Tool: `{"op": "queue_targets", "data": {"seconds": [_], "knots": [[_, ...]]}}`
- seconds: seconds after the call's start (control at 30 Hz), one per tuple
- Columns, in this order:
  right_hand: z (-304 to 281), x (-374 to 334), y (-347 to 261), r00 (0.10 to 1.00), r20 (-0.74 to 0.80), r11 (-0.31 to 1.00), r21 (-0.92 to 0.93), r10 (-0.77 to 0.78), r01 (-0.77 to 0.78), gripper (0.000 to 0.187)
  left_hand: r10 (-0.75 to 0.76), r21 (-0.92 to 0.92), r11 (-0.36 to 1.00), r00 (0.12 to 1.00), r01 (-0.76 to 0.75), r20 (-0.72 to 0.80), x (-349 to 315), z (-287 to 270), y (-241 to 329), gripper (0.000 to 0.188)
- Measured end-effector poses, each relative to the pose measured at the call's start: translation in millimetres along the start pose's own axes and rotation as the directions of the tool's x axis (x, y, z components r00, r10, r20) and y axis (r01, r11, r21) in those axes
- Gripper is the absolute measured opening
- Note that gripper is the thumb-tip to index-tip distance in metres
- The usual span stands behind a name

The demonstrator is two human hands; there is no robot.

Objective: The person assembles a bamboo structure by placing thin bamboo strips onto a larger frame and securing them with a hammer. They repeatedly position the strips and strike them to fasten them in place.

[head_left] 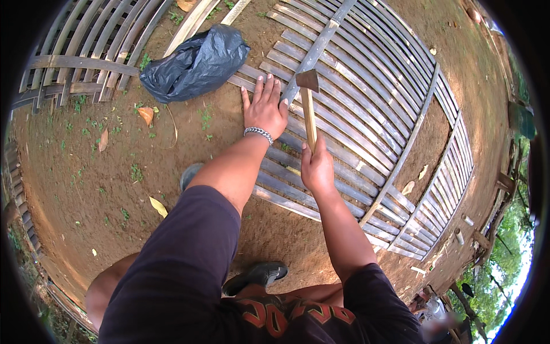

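Note:
My right hand [318, 166] is closed around the wooden handle of a small hatchet [310, 112]. Its dark, rusty metal head is raised over a panel of bamboo slats [366, 135] that lies on the ground. Spread out flat, my left hand [266, 109] rests on the slat ends beside a crosspiece [322, 46] of the panel. A chain bracelet [259, 134] circles that wrist. The hatchet head is just right of the left fingers, near the crosspiece; whether it touches the bamboo I cannot tell.
A black plastic bag [197, 60] lies left of my left hand. Beyond it is another slatted bamboo panel [86, 63]. Dry leaves [146, 115] and small weeds dot the brown soil. My shoe [258, 276] is near the panel's close edge. Short cut bamboo pieces [459, 236] lie at right.

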State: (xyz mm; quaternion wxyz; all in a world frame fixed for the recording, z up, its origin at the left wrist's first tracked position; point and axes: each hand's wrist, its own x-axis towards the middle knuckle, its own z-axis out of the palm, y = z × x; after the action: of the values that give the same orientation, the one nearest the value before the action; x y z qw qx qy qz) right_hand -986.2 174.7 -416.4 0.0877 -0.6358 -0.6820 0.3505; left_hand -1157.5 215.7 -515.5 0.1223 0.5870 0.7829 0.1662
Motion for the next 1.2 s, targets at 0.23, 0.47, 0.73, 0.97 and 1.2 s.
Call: {"op": "queue_targets", "data": {"seconds": [0.23,0.47,0.73,0.97,1.2], "knots": [[-9,-4,-13,0.970,-0.188,0.981,0.085,-0.155,0.173,0.053,-0.012,-0.007,1.000,1.000,0.012,0.015,1,-5,2,0.059],[-16,-2,-19,0.985,-0.155,0.993,0.075,-0.075,0.087,0.051,-0.012,-0.026,1.000,1.000,0.012,-0.002,1,-3,-2,0.058],[15,7,8,1.000,0.018,0.993,-0.117,-0.025,0.027,0.049,-0.017,-0.017,1.000,1.000,0.017,0.014,1,-4,0,0.058],[-10,-9,-13,0.932,-0.312,0.956,0.164,-0.185,0.244,0.048,-0.019,-0.034,0.999,1.000,0.020,0.009,0,-3,0,0.058],[28,17,47,0.962,-0.274,0.933,0.350,0.018,0.082,0.041,-0.016,-0.069,0.998,1.000,0.016,0.004,3,-4,-1,0.056]]}}
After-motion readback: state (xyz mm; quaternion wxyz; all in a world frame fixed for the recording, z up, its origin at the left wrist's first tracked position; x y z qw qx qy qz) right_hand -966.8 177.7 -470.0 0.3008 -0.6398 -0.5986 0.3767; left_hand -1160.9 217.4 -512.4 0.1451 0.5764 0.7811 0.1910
